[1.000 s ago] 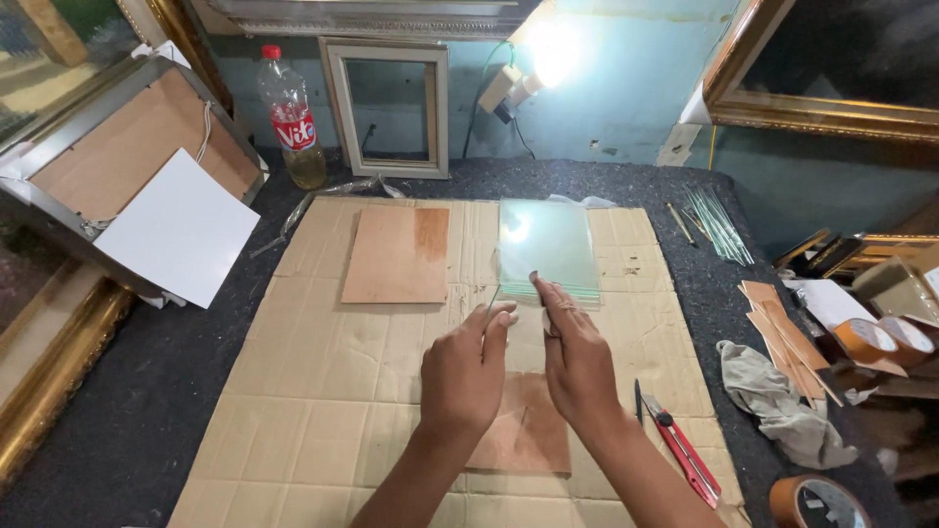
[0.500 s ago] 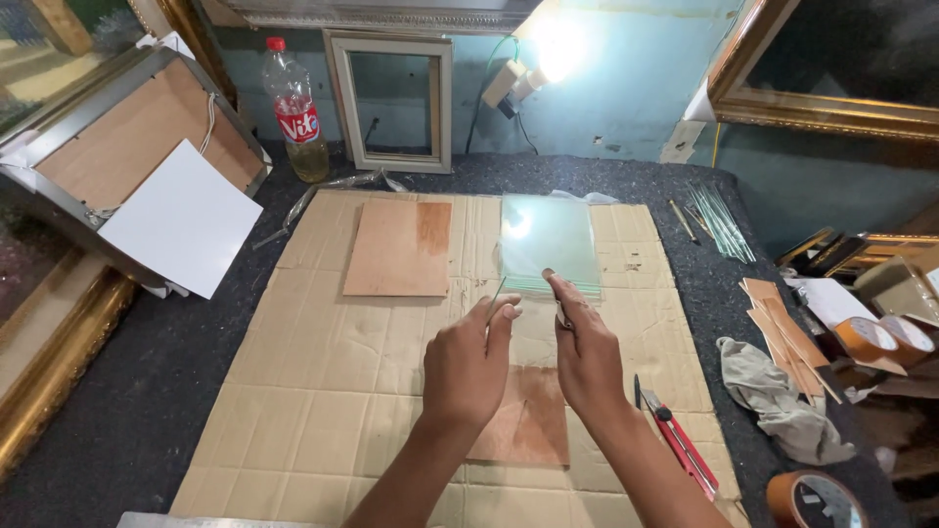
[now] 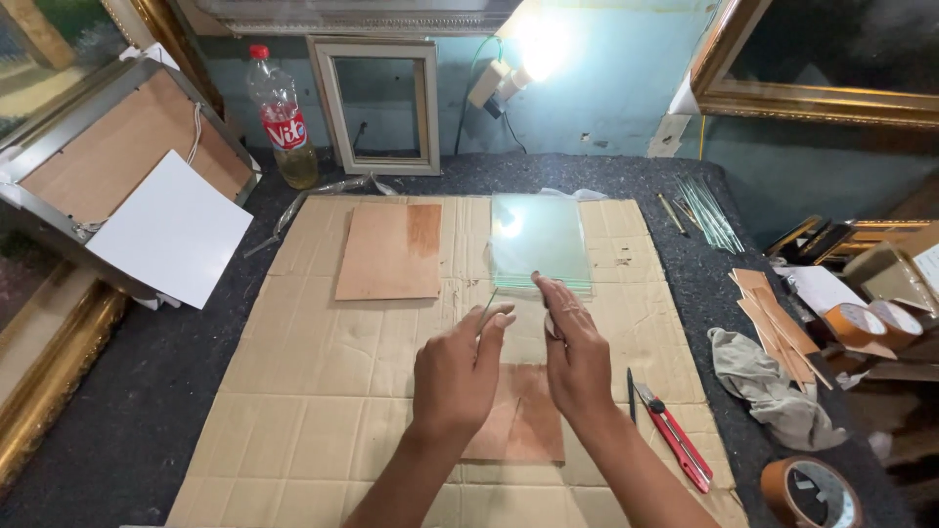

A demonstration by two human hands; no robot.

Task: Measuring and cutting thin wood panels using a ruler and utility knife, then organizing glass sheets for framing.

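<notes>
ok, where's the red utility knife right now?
In the head view, the red utility knife lies on the cardboard sheet near its right edge, just right of the right hand and left of the grey rag.

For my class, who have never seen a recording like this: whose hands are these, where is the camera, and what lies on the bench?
There is no machine here: a person works with bare hands, and the one camera sits on their head, looking down. The left hand and right hand hold a clear glass pane by its edges over a brown board. Everything rests on a cardboard sheet. Farther back lie a stack of glass panes and another brown board. A red utility knife lies to the right, and a plastic bottle stands at the back.
</notes>
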